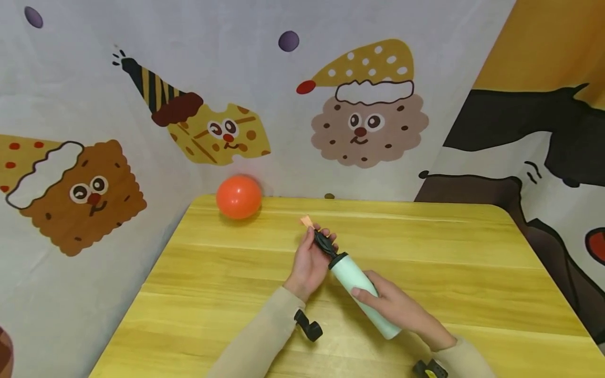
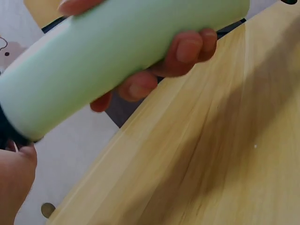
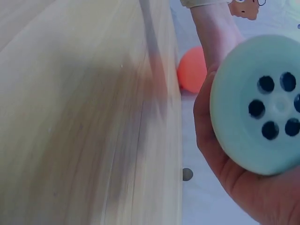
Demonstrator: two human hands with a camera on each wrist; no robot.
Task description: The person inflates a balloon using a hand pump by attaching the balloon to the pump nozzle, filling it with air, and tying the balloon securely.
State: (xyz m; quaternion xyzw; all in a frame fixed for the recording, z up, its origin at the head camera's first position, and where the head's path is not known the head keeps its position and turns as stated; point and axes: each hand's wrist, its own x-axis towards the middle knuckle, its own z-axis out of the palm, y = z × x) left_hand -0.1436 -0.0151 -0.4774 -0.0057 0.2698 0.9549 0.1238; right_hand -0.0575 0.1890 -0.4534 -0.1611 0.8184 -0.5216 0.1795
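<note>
A pale green hand balloon pump [image 1: 351, 274] is held slantwise over the table, its black nozzle end [image 1: 323, 242] pointing up and left. My left hand [image 1: 307, 265] grips that black end between thumb and fingers. From just beyond the thumb sticks out a small limp orange balloon [image 1: 306, 221], its lower part hidden by the fingers. My right hand [image 1: 399, 307] wraps round the pump's green body, fingers curling beneath it in the left wrist view. Several dark holes mark the pump's round end [image 3: 276, 157] in the right wrist view.
An inflated orange balloon [image 1: 238, 197] rests at the far left edge of the wooden table [image 1: 212, 294]. Behind and beside the table hangs a white cloth [image 1: 264, 68] printed with cartoon biscuits. Each wrist carries a black mount, such as the left one [image 1: 309, 328].
</note>
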